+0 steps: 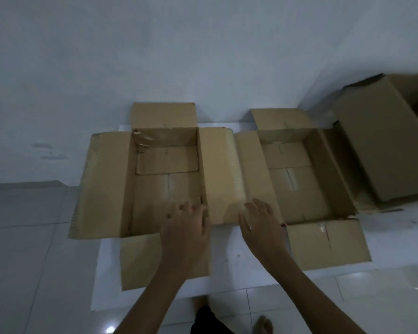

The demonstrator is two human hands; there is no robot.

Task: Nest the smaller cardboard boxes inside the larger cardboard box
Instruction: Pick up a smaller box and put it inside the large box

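Two open cardboard boxes stand side by side on a white sheet, all flaps spread outward. The left box (101, 184) has a loose cardboard piece lying inside at its far end. The right box (297, 189) looks empty. A third, larger-looking box (381, 145) lies tilted on its side at the far right. My left hand (188, 225) hovers over the near right corner of the left box, fingers apart. Over the flaps between the two boxes is my right hand (261, 222), fingers spread, holding nothing.
A white sheet (227, 268) covers the tiled floor under the boxes. A pale wall rises just behind them. My bare feet (263, 324) show at the bottom edge. Tiled floor stretches to the left and front right.
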